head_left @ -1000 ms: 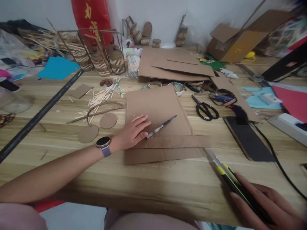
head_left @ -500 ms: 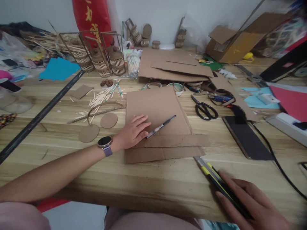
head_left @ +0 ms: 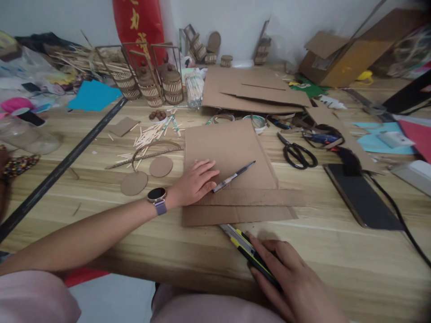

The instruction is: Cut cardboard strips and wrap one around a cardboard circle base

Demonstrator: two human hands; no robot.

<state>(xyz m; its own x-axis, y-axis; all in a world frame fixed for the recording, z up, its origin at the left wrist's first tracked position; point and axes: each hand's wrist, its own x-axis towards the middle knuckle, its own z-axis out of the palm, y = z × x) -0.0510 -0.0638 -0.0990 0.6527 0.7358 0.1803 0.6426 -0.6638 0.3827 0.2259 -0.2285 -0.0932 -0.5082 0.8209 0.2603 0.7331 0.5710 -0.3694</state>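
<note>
My left hand point(head_left: 198, 181) lies flat with fingers spread on a brown cardboard sheet point(head_left: 222, 143). Its thumb reaches the end of a pen point(head_left: 235, 176) resting on that sheet. Across the sheet's near part lies a cardboard strip point(head_left: 249, 197), and another cardboard edge point(head_left: 235, 216) shows just below it. In my right hand point(head_left: 286, 273) is a yellow-and-black utility knife point(head_left: 254, 255) with its blade out. The blade tip points up and left, close to the cardboard's near edge. Two cardboard discs point(head_left: 160, 166) lie left of the sheet.
Black scissors point(head_left: 298, 152) and a phone point(head_left: 362, 195) lie to the right. Behind are stacked cardboard sheets point(head_left: 256, 87) and small stick baskets point(head_left: 172, 87). Loose sticks point(head_left: 148, 137) are scattered left of the sheet. A dark metal strip point(head_left: 67, 168) crosses the table's left side.
My right hand has carried the utility knife leftward, along the near side of the cardboard. My left hand stays on the sheet. The whole view has shifted slightly.
</note>
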